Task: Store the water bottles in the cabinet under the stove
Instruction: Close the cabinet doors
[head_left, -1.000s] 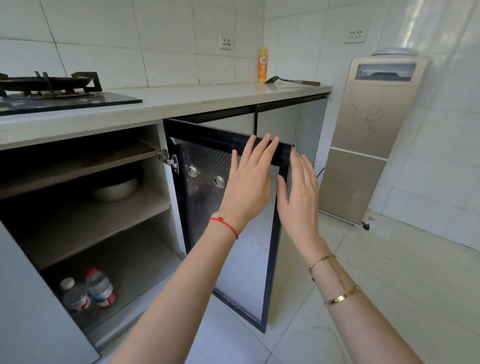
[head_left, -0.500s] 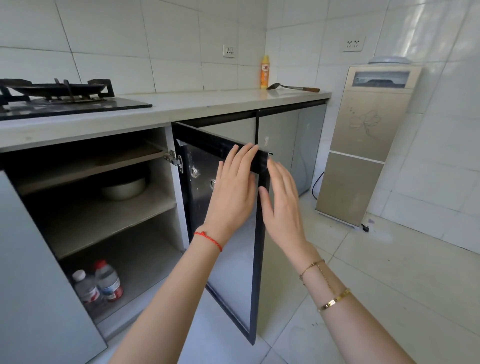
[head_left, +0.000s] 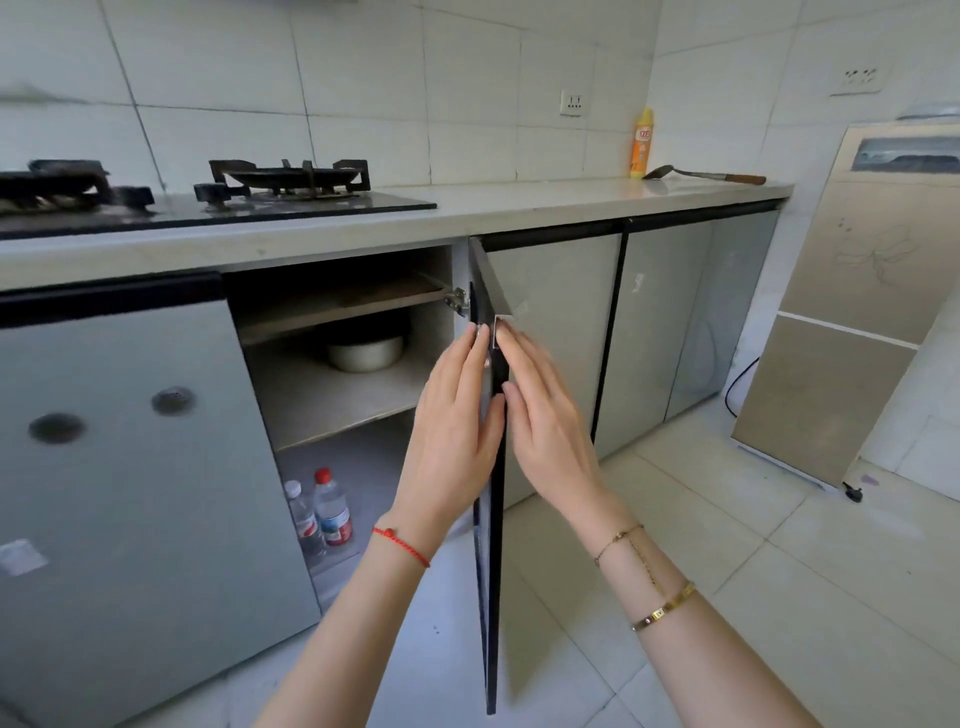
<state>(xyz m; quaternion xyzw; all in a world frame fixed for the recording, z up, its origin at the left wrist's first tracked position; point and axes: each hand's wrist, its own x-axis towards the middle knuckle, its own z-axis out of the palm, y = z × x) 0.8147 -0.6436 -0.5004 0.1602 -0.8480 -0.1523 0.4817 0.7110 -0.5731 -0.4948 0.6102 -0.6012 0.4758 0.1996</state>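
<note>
My two bare hands meet at the free edge of the dark-framed, grey glass cabinet door (head_left: 491, 519) under the black two-burner gas stove (head_left: 218, 195), the storing step all but done and the closing step in hand. My left hand (head_left: 451, 441), a red string at its wrist, lies flat with fingers straight and together against the door's inner face; my right hand (head_left: 545, 436), gold bracelets at its wrist, lies flat and spread on the outer face, so the door edge sits between the two palms with neither hand pinching or curled round it. The door stands edge-on to me, swung well out from the cabinet. The two clear plastic water bottles (head_left: 319, 514), one with a red cap and one with a white cap, stand upright and just beside each other on the cabinet's bottom floor, near its front left corner. A pale round metal pot (head_left: 365, 352) rests on the shelf above them. Far right on the pale countertop (head_left: 519, 208) stand a yellow spray can (head_left: 643, 143) and a wooden-handled spatula (head_left: 706, 175). As I judge it, the next move calls for drawing my left hand clear of the opening and pushing the door leftward with my right until it sits flush with the frame.
</note>
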